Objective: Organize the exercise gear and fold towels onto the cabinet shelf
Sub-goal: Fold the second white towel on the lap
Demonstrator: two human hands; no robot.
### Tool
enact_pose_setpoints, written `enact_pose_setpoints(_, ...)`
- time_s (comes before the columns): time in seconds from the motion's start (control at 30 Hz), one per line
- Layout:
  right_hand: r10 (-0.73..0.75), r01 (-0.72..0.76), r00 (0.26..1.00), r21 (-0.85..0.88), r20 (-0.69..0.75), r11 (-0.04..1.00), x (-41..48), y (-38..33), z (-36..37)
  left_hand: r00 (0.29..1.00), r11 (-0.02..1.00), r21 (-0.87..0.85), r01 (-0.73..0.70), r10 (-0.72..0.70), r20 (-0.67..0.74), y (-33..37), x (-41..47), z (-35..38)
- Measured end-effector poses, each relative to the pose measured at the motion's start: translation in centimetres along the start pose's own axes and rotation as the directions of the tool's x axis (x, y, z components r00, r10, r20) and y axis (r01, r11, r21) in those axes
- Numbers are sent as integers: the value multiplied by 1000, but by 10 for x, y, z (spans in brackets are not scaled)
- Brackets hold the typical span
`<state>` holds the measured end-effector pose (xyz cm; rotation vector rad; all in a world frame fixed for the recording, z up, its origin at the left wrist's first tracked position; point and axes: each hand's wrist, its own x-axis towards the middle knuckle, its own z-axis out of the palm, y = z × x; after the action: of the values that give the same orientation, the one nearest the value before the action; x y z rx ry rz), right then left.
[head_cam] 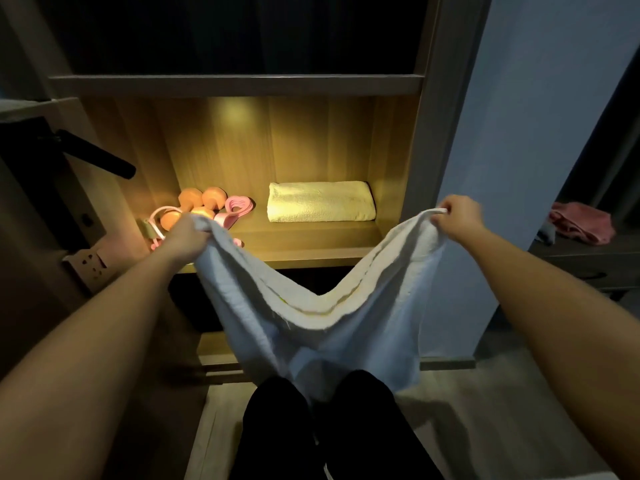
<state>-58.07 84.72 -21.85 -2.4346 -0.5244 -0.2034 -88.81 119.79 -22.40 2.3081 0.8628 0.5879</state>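
Far left: a black handle [97, 157] juts from a dark panel, with a white socket strip [88, 263] below it.

Lit cabinet shelf [311, 252]: orange dumbbells [202, 199] at its left end, pink bands [239, 206] touching them on the right. A folded yellow towel [320, 201] lies flat at the shelf's right end, apart from the gear.

Far right: a pink cloth [581, 221] lies crumpled on a dark desk [581, 258].

In the way: the white towel [311, 327] hangs across the shelf's front edge and screens the compartment below. Its lower end drapes onto the knees [329, 427], in black trousers.

Left hand [185, 233]: grip closed round a bunched top corner of the white towel, in front of the dumbbells, hiding part of them.

Right hand [459, 216]: grip a narrow pinch on the other top corner, beside the cabinet's right post.

The towel's top edge sags in a V between the two hands.
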Motion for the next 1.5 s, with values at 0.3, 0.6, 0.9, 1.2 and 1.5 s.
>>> enact_pose_setpoints(0.3,305,-274,924,154,-232,949,29,62,-38,831,929,-140,342,-369,-417,-45,15,-26)
enact_pose_setpoints(0.6,365,-278,897,324,-248,904,23,44,-23,644,849,-404,342,-524,-557,-37,9,-27)
enact_pose_setpoints(0.9,167,19,958,636,-231,771,-4,-11,-19,722,787,-601,139,-496,-483,-3,-13,-16)
enact_pose_setpoints(1.2,-700,191,707,980,-97,57,-105,-126,-114,962,293,-936,-196,242,-126,134,-97,-69)
enact_pose_setpoints(1.5,-831,247,554,962,-40,118,-206,-156,-93,797,349,-821,-452,571,-196,185,-200,-14)
